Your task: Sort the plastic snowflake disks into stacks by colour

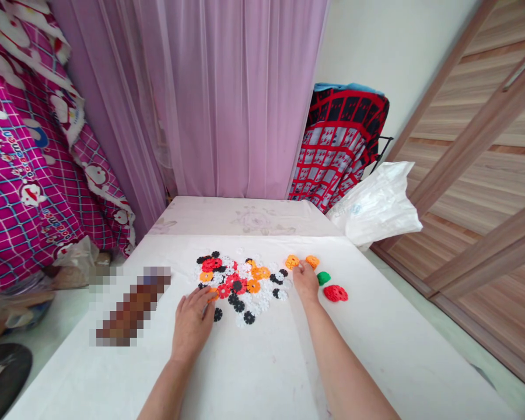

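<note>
A loose pile of snowflake discs [241, 284], red, orange, black and white, lies on the white-covered table. My left hand [191, 319] is at the pile's near left edge, fingers curled over an orange disc [213, 295] that shows beside the fingertips. To the right of the pile, my right hand [306, 282] has its thumb and fingers drawn together against a cluster of orange snowflake discs [292, 261]; the fingertips are partly hidden. Another orange cluster [312, 261] lies just beyond that hand. Beside it are a green cluster [323, 277] and a red stack [335, 293].
A blurred-out item [133, 306] lies on the table's left side. The white tablecloth [249, 373] spreads in front of me. A white plastic bag [376, 204] stands at the far right edge. Beyond are a purple curtain [236, 99] and a wooden wardrobe [476, 198].
</note>
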`<state>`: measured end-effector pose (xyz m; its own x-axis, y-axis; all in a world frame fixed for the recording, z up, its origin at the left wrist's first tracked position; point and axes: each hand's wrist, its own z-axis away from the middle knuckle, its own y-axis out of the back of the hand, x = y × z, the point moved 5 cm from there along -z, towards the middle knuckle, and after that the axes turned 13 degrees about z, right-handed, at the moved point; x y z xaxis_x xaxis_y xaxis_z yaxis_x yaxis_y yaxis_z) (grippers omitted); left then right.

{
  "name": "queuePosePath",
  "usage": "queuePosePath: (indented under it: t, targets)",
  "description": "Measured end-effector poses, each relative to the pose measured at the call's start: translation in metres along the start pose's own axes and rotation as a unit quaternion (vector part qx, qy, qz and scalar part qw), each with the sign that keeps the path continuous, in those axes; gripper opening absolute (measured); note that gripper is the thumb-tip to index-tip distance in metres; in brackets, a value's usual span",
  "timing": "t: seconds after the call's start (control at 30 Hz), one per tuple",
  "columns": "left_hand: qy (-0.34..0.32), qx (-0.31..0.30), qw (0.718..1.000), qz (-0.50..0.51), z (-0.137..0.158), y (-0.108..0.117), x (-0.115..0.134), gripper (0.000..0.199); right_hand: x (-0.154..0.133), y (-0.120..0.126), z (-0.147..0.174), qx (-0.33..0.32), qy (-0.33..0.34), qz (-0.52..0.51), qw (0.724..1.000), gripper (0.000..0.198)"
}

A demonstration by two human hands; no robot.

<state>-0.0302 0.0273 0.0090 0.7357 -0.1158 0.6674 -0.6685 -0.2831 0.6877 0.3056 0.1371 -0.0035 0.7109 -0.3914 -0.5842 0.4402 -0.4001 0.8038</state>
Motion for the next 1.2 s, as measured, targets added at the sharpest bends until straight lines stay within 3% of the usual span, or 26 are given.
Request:
queuePosePath:
  t: [0.17,0.27,0.37,0.43,0.67,0.83,0.97,1.2]
  targets:
    - [0.010,-0.006,1.000,0.006,0.000,-0.001,0.000,0.034,-0.006,0.007,0.016,0.008,0.022,-0.015,1.000,0.045]
    - [0.015,-0.007,1.000,0.009,0.000,-0.001,0.002,0.034,-0.029,0.010,0.034,0.014,0.152,-0.023,0.988,0.035]
    - [0.015,0.000,1.000,0.009,0.000,0.001,0.003,0.034,-0.061,0.004,0.052,-0.039,0.321,0.040,0.946,0.022]
    - [0.015,0.000,1.000,0.009,-0.001,0.001,0.003,0.034,-0.074,-0.001,0.059,-0.077,0.365,0.104,0.922,0.021]
    - [0.009,0.003,1.000,0.006,0.000,0.000,0.001,0.033,-0.084,-0.005,0.058,-0.087,0.349,0.186,0.914,0.029]
    - [0.004,0.005,1.000,0.006,0.000,-0.001,0.000,0.033,-0.068,0.022,0.019,-0.030,0.277,0.165,0.946,0.040]
    - [0.000,0.005,1.000,0.006,0.000,-0.001,0.001,0.033,-0.049,0.044,-0.017,-0.015,0.232,0.186,0.955,0.040]
    - [0.001,0.006,1.000,0.005,0.000,-0.001,-0.001,0.033,-0.033,0.039,-0.029,-0.037,0.232,0.193,0.953,0.039]
